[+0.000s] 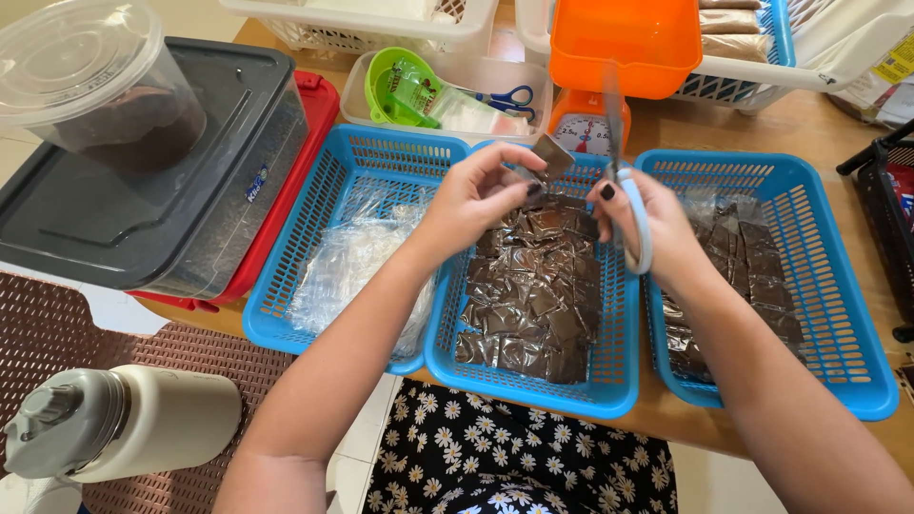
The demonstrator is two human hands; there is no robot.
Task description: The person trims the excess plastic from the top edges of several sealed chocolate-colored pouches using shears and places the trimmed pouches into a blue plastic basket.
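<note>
Left hand [476, 195] raised over middle blue basket [609, 385], thumb and fingertips pinched on a small brown sachet [551, 155], held tilted at its lower edge. Right hand [657, 224] just beside it, fingers closed through pale-blue handles of scissors [624, 181]; blades pointing up, blurred, so open or closed cannot be told; tips near the sachet's right edge.

Middle basket filled with flat dark-brown sealed sachets [533, 305], overlapping. Right blue basket [852, 286] holding more of the same along its left and centre. Left blue basket [352, 157] holding crumpled clear plastic film [347, 262]. All three side by side on wooden worktop [809, 128], edges touching.

Behind: orange tub [624, 38] atop a small dial scale [583, 133]; white tray with green cup [400, 86] and blue-handled scissors [509, 98]. Far left: grey lidded box [143, 200] carrying clear tub [90, 81]. Lower left: white flask [124, 424] lying on its side on perforated brown seat.
</note>
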